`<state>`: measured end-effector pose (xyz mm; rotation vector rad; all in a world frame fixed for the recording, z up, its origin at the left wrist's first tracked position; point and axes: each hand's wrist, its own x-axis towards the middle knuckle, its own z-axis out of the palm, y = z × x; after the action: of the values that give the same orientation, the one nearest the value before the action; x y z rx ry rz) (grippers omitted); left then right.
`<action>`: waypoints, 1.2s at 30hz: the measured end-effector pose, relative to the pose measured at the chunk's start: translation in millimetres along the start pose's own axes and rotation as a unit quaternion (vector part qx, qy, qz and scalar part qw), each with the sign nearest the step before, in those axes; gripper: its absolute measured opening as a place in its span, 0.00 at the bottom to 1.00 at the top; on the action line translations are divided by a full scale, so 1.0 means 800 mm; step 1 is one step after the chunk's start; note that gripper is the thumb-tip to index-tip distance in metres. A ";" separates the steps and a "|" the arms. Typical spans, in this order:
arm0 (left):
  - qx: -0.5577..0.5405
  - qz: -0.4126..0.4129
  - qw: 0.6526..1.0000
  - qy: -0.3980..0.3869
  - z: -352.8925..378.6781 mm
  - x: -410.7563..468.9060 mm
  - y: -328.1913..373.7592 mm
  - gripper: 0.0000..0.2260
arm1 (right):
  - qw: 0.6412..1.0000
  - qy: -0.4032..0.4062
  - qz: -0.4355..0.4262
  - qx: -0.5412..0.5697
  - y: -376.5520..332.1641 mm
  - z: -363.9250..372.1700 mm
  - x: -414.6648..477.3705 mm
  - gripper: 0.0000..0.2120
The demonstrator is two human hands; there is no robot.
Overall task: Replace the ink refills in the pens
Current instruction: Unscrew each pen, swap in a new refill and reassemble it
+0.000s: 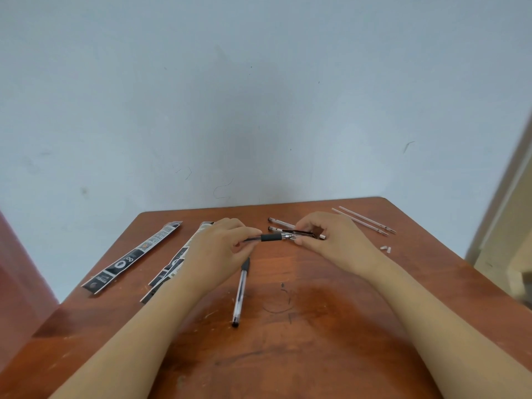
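Above the far middle of the brown wooden desk [316, 326], the left hand [218, 249] pinches the thin dark end of a clear plastic pen with a black rubber grip [270, 237], and the right hand [328, 240] pinches its clear barrel. It seems the refill is being seated. The next move needs both parts kept in line while they are pushed together. A clear pen with a black cap [241, 292] lies nearer.
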<state>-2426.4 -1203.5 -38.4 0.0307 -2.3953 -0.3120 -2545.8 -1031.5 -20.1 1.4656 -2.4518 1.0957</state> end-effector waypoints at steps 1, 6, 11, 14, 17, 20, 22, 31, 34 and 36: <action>0.002 -0.001 1.000 0.000 0.000 0.000 0.000 0.13 | 1.000 0.001 -0.001 -0.003 0.000 0.000 0.000 0.05; -0.001 -0.007 1.000 0.009 -0.001 0.000 0.000 0.10 | 1.000 0.015 0.009 -0.001 0.001 -0.006 0.001 0.04; -0.009 -0.008 1.000 0.013 -0.001 0.000 0.000 0.10 | 1.000 0.009 0.013 -0.002 0.001 -0.005 0.001 0.05; -0.016 -0.003 1.000 -0.009 0.000 -0.001 0.003 0.12 | 1.000 -0.005 0.002 -0.004 -0.001 0.000 -0.001 0.06; -0.017 0.004 0.999 -0.027 0.000 -0.001 0.009 0.09 | 1.000 -0.017 -0.010 -0.015 -0.003 0.003 -0.003 0.06; -0.029 -0.011 0.999 -0.040 0.000 0.000 0.011 0.05 | 1.000 -0.020 -0.016 -0.019 -0.005 0.003 -0.004 0.07; -0.032 -0.016 0.998 -0.047 0.001 0.000 0.011 0.05 | 0.999 -0.025 -0.016 -0.017 -0.006 0.004 -0.005 0.07; -0.044 -0.010 0.997 -0.060 -0.003 -0.002 0.014 0.07 | 0.999 -0.023 -0.021 0.037 -0.008 0.004 -0.007 0.06; -0.057 -0.016 0.997 -0.054 -0.004 -0.002 0.015 0.07 | 0.999 -0.012 -0.030 0.035 -0.008 0.004 -0.007 0.06; -0.066 -0.018 0.996 -0.052 -0.005 -0.001 0.016 0.07 | 0.999 -0.010 -0.037 0.032 -0.008 0.004 -0.007 0.06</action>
<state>-2422.1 -1191.6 -33.1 -0.0024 -2.4730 -0.4983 -2537.0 -1031.2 -21.0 1.5774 -2.3758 1.1603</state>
